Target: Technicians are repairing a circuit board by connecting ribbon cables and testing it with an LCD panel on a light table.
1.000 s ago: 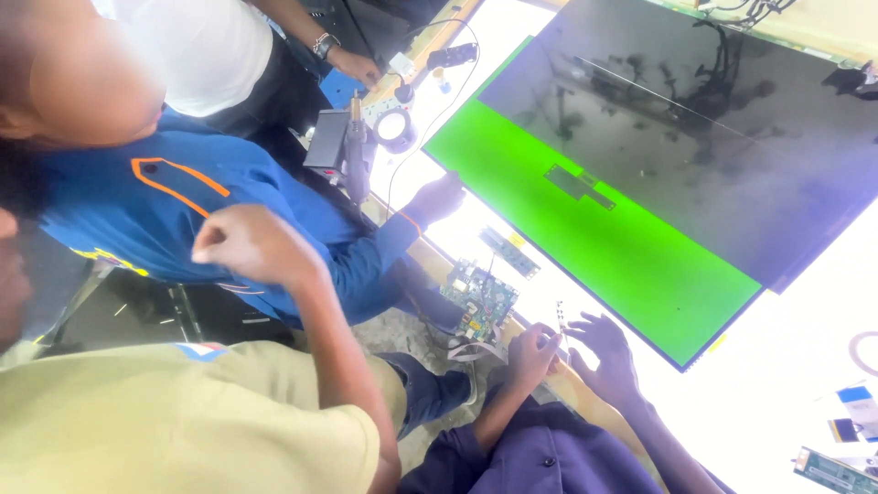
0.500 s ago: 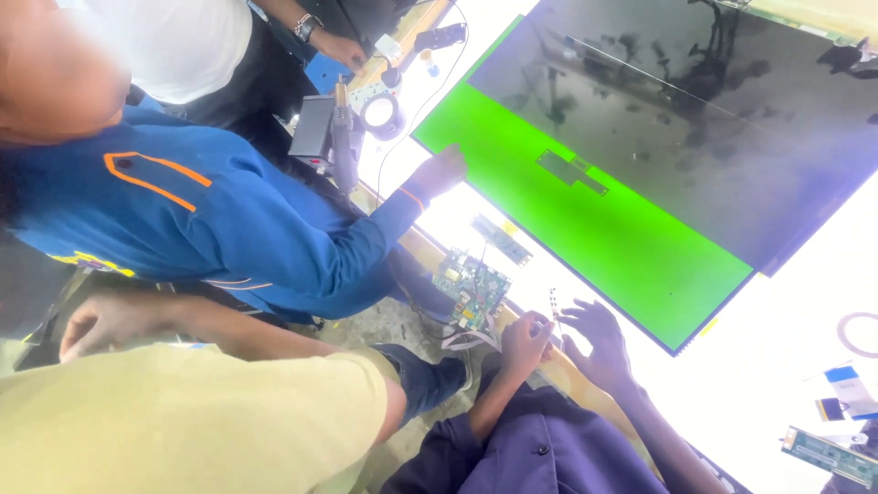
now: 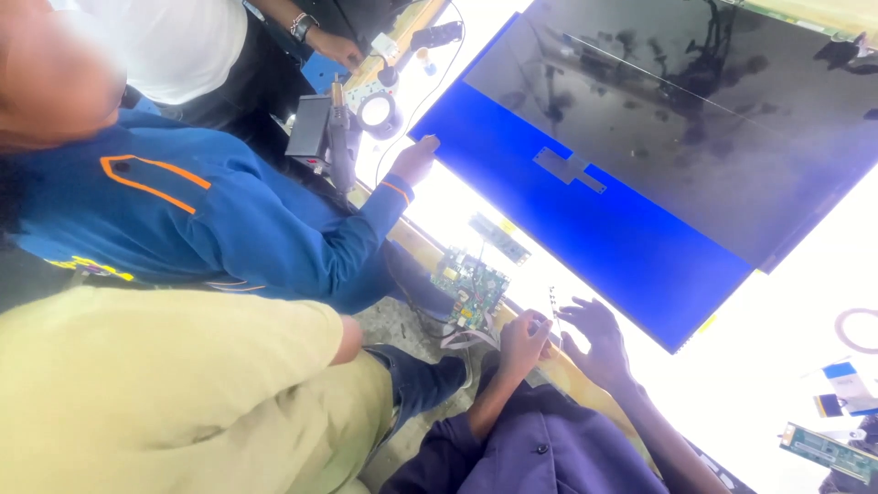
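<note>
A large display panel (image 3: 695, 137) lies flat on a bright lit table (image 3: 777, 366); most of it is dark, and a blue band (image 3: 594, 229) runs along its near edge. My left hand (image 3: 524, 343) is curled at the foot of a thin upright strip (image 3: 552, 300) and seems to pinch it. My right hand (image 3: 594, 337) rests beside it with fingers spread, just short of the panel's blue edge. A green circuit board (image 3: 471, 288) sits left of my left hand. My sleeves are purple.
A person in a blue jacket (image 3: 210, 220) reaches a hand (image 3: 416, 160) to the panel's corner. A person in a yellow shirt (image 3: 165, 393) fills the lower left. A third person's hand (image 3: 338, 46) is by a ring lamp (image 3: 377, 112). A narrow green board (image 3: 828, 448) and a tape ring (image 3: 860, 329) lie at the right.
The panel's lit band has turned from green to blue. The yellow-shirted person's raised fist has dropped out of sight. My hands stay at the panel's near edge.
</note>
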